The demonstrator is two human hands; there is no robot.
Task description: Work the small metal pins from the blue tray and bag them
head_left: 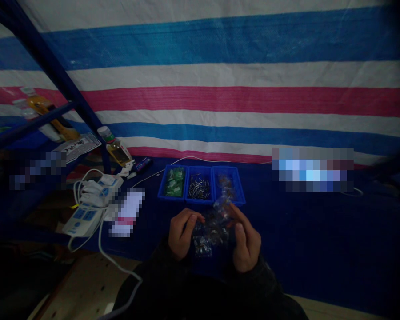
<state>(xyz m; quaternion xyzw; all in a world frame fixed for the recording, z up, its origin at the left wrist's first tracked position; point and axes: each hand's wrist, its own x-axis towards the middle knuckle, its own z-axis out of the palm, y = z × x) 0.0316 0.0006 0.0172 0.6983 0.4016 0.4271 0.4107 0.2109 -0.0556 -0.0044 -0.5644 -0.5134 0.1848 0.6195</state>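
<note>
My left hand (182,232) is closed, its thumb and forefinger together beside a pile of small clear plastic bags (216,235). Whatever lies between those fingertips is too small to make out. My right hand (246,244) pinches the edge of a clear plastic bag (222,208) at its fingertips. Another flat clear bag with small dark pieces in it (202,246) rests on the blue table between my wrists. Just beyond my hands, three joined blue bins stand in a row: the left bin (161,192) holds green packets, the middle bin (200,169) metal screw-like pieces, the right bin (240,186) small clear packets.
A white power strip (82,221) with plugs and looped cables lies at the left, beside a blurred phone-like object (128,213). Behind it a drink bottle (115,146) leans near a blue metal frame (58,75). Another blurred bright object (311,171) stands at back right, before a striped sheet (220,100).
</note>
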